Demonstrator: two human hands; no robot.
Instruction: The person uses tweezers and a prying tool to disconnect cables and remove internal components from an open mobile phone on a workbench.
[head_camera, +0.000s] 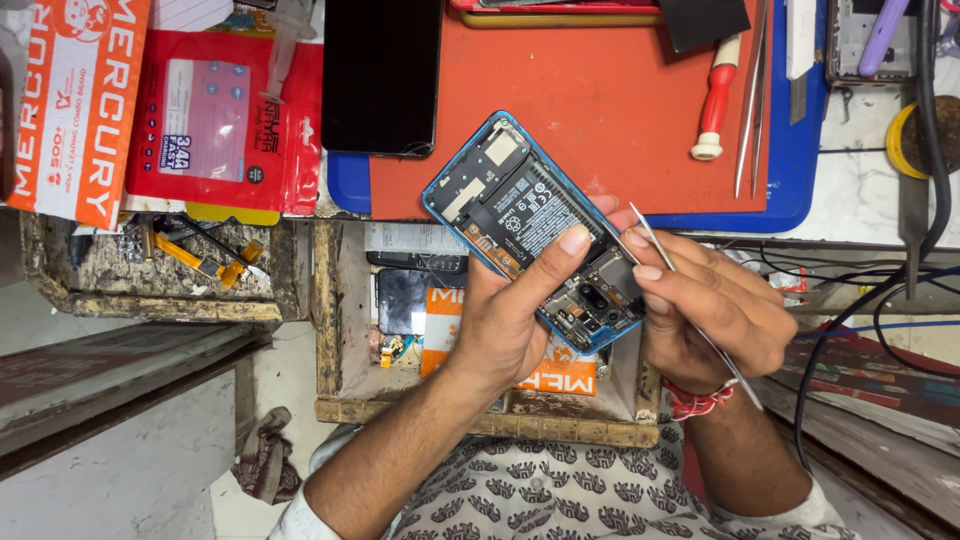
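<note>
Holding the opened phone (535, 232) in the left hand (510, 320), back cover already off, battery still in, right hand (715, 305) pinching thin tweezers (690, 300).

Single head-worn view, steeply downward, close above the workbench (600, 100).

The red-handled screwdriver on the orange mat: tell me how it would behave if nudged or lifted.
The red-handled screwdriver has a round, slim handle and lies flat on the orange mat, so a sideways nudge would probably roll it. It looks small and light, likely easy to lift. The rigid handle should not flex.
</note>
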